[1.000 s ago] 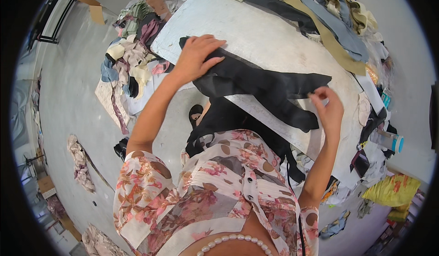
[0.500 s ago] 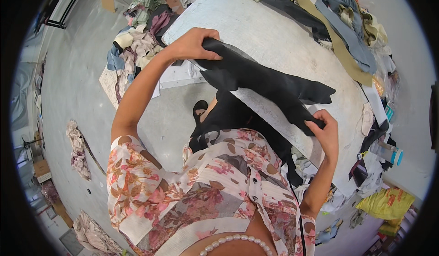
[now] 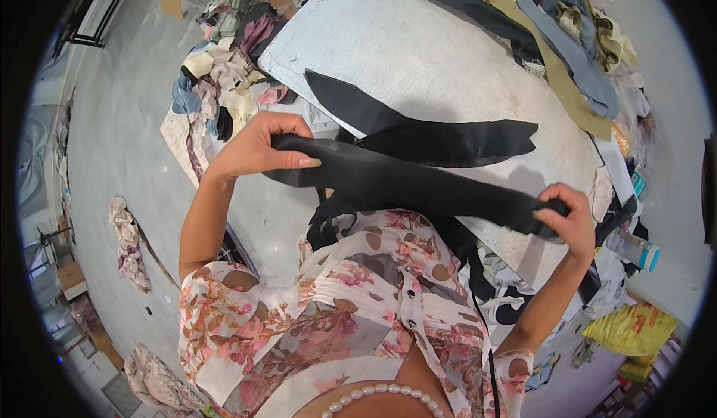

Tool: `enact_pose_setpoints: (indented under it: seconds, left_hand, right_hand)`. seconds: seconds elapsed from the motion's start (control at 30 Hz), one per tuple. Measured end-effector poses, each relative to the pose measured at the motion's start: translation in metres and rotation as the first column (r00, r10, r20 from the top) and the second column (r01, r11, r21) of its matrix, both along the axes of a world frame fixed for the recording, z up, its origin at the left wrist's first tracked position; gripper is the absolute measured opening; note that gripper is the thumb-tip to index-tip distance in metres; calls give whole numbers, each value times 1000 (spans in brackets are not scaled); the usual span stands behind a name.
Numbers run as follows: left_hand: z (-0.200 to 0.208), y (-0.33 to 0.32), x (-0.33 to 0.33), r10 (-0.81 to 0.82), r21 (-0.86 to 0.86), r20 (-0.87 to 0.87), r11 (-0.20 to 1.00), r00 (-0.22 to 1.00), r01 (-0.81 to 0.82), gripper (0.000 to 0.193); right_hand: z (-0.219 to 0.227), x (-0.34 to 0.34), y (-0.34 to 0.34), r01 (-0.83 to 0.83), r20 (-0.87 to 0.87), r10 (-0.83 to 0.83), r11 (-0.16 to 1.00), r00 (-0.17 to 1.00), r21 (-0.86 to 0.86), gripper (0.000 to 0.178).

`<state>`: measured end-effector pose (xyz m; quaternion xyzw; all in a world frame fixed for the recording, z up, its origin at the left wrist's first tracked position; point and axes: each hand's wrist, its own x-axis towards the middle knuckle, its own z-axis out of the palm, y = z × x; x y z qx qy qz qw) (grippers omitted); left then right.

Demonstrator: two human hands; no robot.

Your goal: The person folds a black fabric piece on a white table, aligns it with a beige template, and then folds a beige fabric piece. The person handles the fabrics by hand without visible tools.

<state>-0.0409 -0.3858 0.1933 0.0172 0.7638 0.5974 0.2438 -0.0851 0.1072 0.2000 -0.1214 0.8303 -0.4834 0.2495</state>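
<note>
A long black fabric strip (image 3: 403,184) is stretched between my two hands, above the near edge of the pale table. My left hand (image 3: 263,146) pinches its left end, thumb on top. At the other end my right hand (image 3: 565,216) grips the strip's tip between thumb and fingers. Just beyond it, a second black fabric piece (image 3: 455,140) lies on the table, its pointed end toward the far left and a notched end at the right. The held strip hides part of that piece's near side.
The white table (image 3: 373,37) slants away from me. Olive, blue and black fabric strips (image 3: 553,59) lie along its far right edge. A heap of mixed scraps (image 3: 231,74) is at the left, and a yellow bag (image 3: 631,333) sits at lower right.
My hands have come nearer and spread wider, drawing one black strip taut. The other black piece now lies separately on the table, beyond the held strip.
</note>
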Motion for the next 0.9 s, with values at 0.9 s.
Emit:
enact_pose_setpoints:
  seconds: [0.9]
  left_hand:
    - [-65, 88, -182, -381, -516, -608, 856, 696, 19, 16]
  right_hand:
    - [-53, 0, 107, -64, 100, 11, 834, 995, 548, 31]
